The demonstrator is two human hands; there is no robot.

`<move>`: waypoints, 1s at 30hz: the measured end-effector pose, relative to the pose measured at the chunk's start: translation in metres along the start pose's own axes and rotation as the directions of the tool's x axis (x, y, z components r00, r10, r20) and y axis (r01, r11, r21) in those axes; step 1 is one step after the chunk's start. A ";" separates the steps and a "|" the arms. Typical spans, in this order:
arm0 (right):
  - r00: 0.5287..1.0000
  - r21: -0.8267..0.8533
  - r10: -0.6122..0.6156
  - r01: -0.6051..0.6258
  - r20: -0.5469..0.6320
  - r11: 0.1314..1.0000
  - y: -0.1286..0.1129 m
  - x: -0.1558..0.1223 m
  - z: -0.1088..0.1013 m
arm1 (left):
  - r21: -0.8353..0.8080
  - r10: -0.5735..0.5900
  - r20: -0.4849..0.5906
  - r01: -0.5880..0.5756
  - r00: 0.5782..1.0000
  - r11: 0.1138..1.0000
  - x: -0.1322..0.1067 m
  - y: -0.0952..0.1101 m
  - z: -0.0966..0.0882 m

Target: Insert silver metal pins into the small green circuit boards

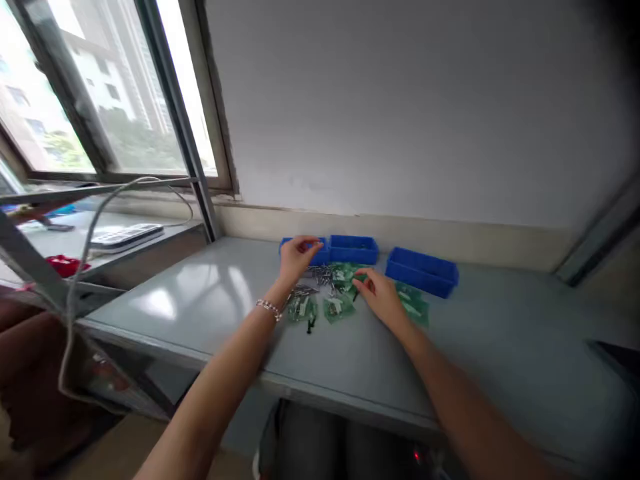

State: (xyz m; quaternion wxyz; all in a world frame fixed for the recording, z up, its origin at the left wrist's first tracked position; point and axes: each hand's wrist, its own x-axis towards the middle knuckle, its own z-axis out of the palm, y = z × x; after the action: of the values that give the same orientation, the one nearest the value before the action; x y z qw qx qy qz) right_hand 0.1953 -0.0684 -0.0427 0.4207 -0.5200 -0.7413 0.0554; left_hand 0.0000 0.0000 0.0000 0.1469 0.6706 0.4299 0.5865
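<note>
My left hand (296, 259) is over the left blue bin (321, 253), thumb and fingertips drawn together. Whatever they pinch is too small to make out. My right hand (379, 293) is low over the table, its thumb and fingers closed on a small dark piece that looks like a black screw (355, 297). Between the hands lies a loose pile of silver screws (324, 273). Two small green plastic bags (338, 308) with parts inside lie nearer to me. Just in front of them are black screws (309, 327). More green bags (414, 305) lie beside and beyond my right hand.
A middle blue bin (354, 249) and a right blue bin (423, 270) stand along the wall. At left, a metal frame post (203, 200) and a hanging white cable (75, 293) border the grey table (200, 293). A power strip (127, 235) lies on the neighbouring surface. A dark object (617, 353) is at the right edge.
</note>
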 end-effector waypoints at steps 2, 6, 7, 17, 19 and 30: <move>1.000 -0.008 0.011 -0.011 0.005 1.000 0.002 -0.001 0.001 | -0.011 -0.036 -0.092 0.035 0.995 0.999 0.009 -0.014 -0.012; 1.000 -0.003 0.022 -0.022 0.013 1.000 0.004 -0.002 0.002 | 0.017 -0.102 -0.267 0.111 0.958 0.994 0.021 -0.044 -0.031; 1.000 0.001 0.023 -0.023 0.015 1.000 0.004 -0.003 0.002 | 0.037 -0.117 -0.297 0.134 0.948 0.990 0.022 -0.051 -0.034; 0.999 -0.007 0.033 -0.033 0.038 0.999 0.002 -0.003 0.000 | 0.115 -0.272 -0.255 0.308 0.928 0.944 0.012 -0.090 -0.037; 0.999 -0.009 0.036 -0.035 0.040 0.999 0.002 -0.003 0.000 | 0.155 -0.287 -0.246 0.329 0.926 0.931 0.011 -0.088 -0.036; 0.999 -0.015 0.038 -0.037 0.037 0.999 0.003 -0.004 0.000 | 0.286 -0.333 -0.207 0.383 0.920 0.878 0.010 -0.079 -0.035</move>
State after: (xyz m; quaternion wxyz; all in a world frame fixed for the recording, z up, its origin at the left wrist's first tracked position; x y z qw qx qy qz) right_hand 0.1972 -0.0704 -0.0466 0.4021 -0.5357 -0.7394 0.0675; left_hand -0.0647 0.0434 -0.0394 0.1086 0.5475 0.6462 0.5205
